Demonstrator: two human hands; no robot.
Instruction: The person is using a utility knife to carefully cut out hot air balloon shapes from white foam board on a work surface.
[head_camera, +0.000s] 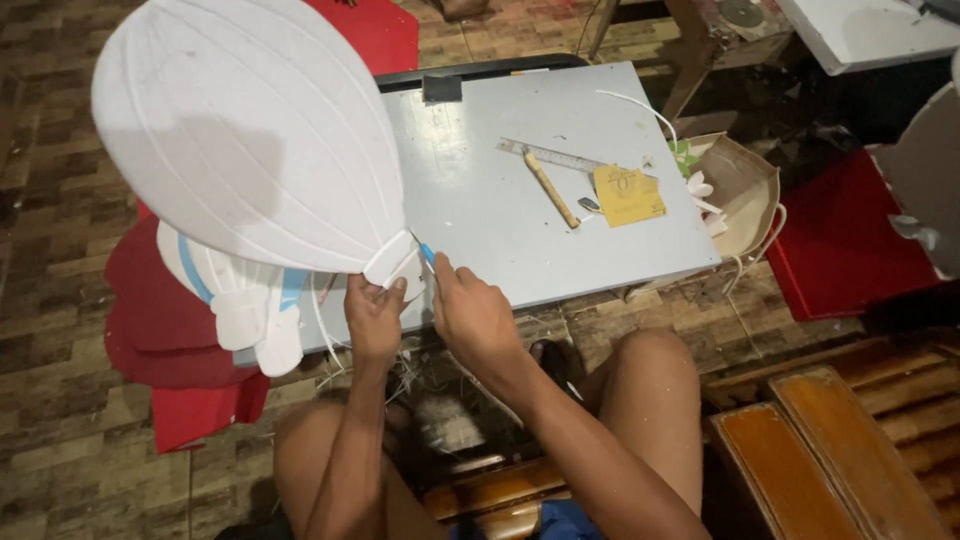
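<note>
Two bare hands meet at the near edge of a grey board (520, 215) in the head view. The left hand (375, 318) pinches the narrow bottom end of a big white balloon-shaped foam piece (240, 130), fingers closed tight on it. The foam piece leans up and to the left, over the board's left side. The right hand (470, 312) is curled shut around a small blue tool (427, 254), with its tip touching the foam's bottom end. Farther back on the board lie a ruler (550, 156), a pencil (551, 189) across it, and a yellow card (627, 195) just beside them. Red sheets (160, 320) lie on the floor under the foam.
</note>
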